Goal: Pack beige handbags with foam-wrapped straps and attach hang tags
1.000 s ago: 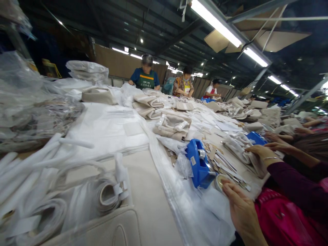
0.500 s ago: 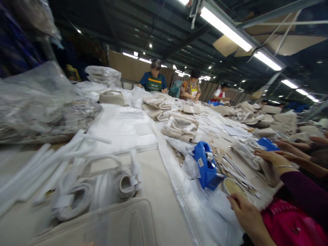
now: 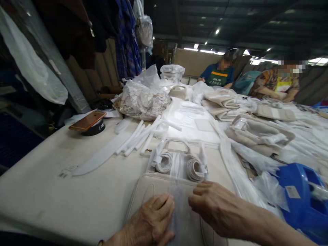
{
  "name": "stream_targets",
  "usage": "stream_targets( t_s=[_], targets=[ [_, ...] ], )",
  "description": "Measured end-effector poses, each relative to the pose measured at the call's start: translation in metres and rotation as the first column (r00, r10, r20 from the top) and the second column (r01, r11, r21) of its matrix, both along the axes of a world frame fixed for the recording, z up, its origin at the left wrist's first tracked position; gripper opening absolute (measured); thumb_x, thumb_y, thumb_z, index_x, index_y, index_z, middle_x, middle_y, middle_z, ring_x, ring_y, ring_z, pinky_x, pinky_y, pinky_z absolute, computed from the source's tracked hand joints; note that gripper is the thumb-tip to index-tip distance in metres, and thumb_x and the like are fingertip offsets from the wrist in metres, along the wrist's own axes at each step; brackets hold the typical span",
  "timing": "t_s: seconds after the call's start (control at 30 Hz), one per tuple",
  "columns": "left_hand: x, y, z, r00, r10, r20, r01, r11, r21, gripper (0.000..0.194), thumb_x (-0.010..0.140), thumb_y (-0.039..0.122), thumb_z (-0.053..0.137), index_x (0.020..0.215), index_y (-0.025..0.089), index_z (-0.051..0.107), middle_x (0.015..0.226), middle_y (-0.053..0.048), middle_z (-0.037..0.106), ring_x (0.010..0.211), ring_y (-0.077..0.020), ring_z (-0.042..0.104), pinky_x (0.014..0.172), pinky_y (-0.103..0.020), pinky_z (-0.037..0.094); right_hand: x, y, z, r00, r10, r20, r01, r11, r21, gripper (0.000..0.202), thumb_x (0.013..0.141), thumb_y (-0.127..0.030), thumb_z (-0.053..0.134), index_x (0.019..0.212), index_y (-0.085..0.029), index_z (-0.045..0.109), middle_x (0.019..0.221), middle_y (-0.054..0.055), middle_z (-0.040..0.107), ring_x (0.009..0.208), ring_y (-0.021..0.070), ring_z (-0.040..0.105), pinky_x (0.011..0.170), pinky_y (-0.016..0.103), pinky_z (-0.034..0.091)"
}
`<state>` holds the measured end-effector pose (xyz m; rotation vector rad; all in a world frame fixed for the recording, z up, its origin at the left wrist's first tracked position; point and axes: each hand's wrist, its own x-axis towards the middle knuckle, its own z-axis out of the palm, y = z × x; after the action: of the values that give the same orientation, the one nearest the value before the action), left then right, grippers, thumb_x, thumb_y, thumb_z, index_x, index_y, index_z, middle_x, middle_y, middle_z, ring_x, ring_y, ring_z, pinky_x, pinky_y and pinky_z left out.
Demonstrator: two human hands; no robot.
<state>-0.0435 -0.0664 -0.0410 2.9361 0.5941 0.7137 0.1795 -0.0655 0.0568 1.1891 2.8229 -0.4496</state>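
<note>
A beige bag (image 3: 151,183) lies flat at the front of the table, its handle and two wrapped strap rolls (image 3: 164,163) toward the far side. Clear plastic film (image 3: 176,191) runs down its middle. My left hand (image 3: 156,217) rests on the bag at the film's left edge, fingers curled together; what they pinch is too small to tell. Just right of the film, my right hand (image 3: 207,198) is closed above the bag, its fingertips hidden beneath the knuckles.
White tubes (image 3: 138,138) and a phone (image 3: 88,121) on a black roll (image 3: 96,128) lie left. A blue tape dispenser (image 3: 294,194) stands right. Plastic bags (image 3: 146,99) and beige bags (image 3: 222,102) are piled behind; two people work across the table.
The view has swung left. Both my hands now show over the bag. The neighbouring hands at the right have left the view.
</note>
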Motion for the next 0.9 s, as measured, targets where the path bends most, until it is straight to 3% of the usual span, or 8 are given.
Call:
stream_targets(
  t_s=[0.23,0.37,0.5,0.57,0.67,0.73,0.83,0.9],
  targets=[
    [0.003,0.005,-0.021,0.996,0.001,0.094,-0.017,0.986,0.168,0.042,0.081,0.047,0.057,0.096,0.008,0.064,0.104,-0.008,0.066,0.1,-0.0224,0.055,0.088,-0.029,0.044,-0.032,0.061,-0.019,0.959,0.086,0.27,-0.09,0.996,0.003,0.018,0.075,-0.004,0.05,0.077,-0.017,0.062,0.072,0.005,0.068,0.067,0.0184,0.064,0.053,0.028,0.03],
    [0.003,0.005,-0.026,0.998,-0.005,0.062,-0.006,0.985,0.17,0.04,0.083,0.047,0.054,0.094,0.01,0.065,0.106,-0.009,0.064,0.102,-0.023,0.054,0.089,-0.031,0.043,-0.037,0.079,-0.02,0.933,-0.075,0.353,0.06,0.997,0.051,0.005,0.074,-0.019,0.063,0.078,-0.016,0.064,0.07,0.009,0.069,0.065,0.0227,0.065,0.054,0.028,0.032],
    [0.004,0.005,-0.027,0.992,0.005,0.124,-0.025,0.986,0.163,0.036,0.085,0.042,0.052,0.093,0.009,0.064,0.105,-0.01,0.064,0.103,-0.023,0.052,0.09,-0.031,0.041,-0.025,0.087,-0.015,0.932,-0.187,0.311,0.141,0.976,0.165,0.026,0.071,-0.025,0.071,0.09,-0.012,0.06,0.073,0.01,0.067,0.073,0.0239,0.062,0.07,0.033,0.036],
    [0.004,0.006,-0.029,0.987,0.008,0.159,-0.036,0.984,0.172,0.035,0.085,0.041,0.051,0.093,0.009,0.064,0.103,-0.009,0.064,0.102,-0.0227,0.053,0.091,-0.031,0.041,-0.018,0.074,-0.018,0.971,-0.174,0.164,0.132,0.961,0.241,0.001,0.079,-0.017,0.06,0.079,-0.017,0.059,0.072,0.005,0.064,0.073,0.0198,0.058,0.069,0.032,0.035],
    [0.004,0.006,-0.031,0.987,-0.001,0.163,-0.032,0.979,0.202,0.038,0.084,0.044,0.051,0.094,0.01,0.064,0.102,-0.009,0.064,0.101,-0.0227,0.054,0.09,-0.03,0.04,-0.012,0.031,-0.033,0.99,-0.098,-0.098,0.128,0.921,0.367,0.024,0.089,-0.014,0.04,0.081,-0.02,0.061,0.081,0.004,0.065,0.076,0.018,0.055,0.075,0.035,0.037],
    [0.004,0.005,-0.031,0.99,-0.005,0.144,-0.027,0.975,0.22,0.041,0.084,0.046,0.05,0.098,0.009,0.063,0.103,-0.009,0.064,0.102,-0.023,0.053,0.09,-0.031,0.04,-0.013,-0.001,-0.051,0.996,0.029,-0.078,0.014,0.866,0.5,0.032,0.093,-0.018,0.032,0.102,-0.018,0.062,0.106,0.006,0.067,0.099,0.0207,0.055,0.09,0.039,0.036],
    [0.003,0.003,-0.026,0.992,0.046,0.114,-0.067,0.979,0.192,0.043,0.083,0.045,0.051,0.105,0.008,0.06,0.104,-0.01,0.064,0.104,-0.0222,0.053,0.093,-0.03,0.039,-0.02,-0.037,-0.08,0.998,0.063,-0.03,-0.024,0.712,0.701,0.03,0.093,-0.02,0.037,0.106,-0.015,0.064,0.112,0.003,0.067,0.107,0.0194,0.055,0.099,0.037,0.036],
    [0.001,0.002,-0.022,0.992,0.072,0.101,-0.088,0.981,0.172,0.042,0.084,0.043,0.05,0.106,0.009,0.059,0.102,-0.01,0.065,0.104,-0.0215,0.054,0.094,-0.03,0.039,-0.024,-0.053,-0.1,0.998,0.044,-0.053,0.007,0.7,0.714,0.025,0.092,-0.021,0.043,0.104,-0.018,0.065,0.111,-0.001,0.068,0.106,0.0167,0.057,0.103,0.034,0.037]
  ],
)
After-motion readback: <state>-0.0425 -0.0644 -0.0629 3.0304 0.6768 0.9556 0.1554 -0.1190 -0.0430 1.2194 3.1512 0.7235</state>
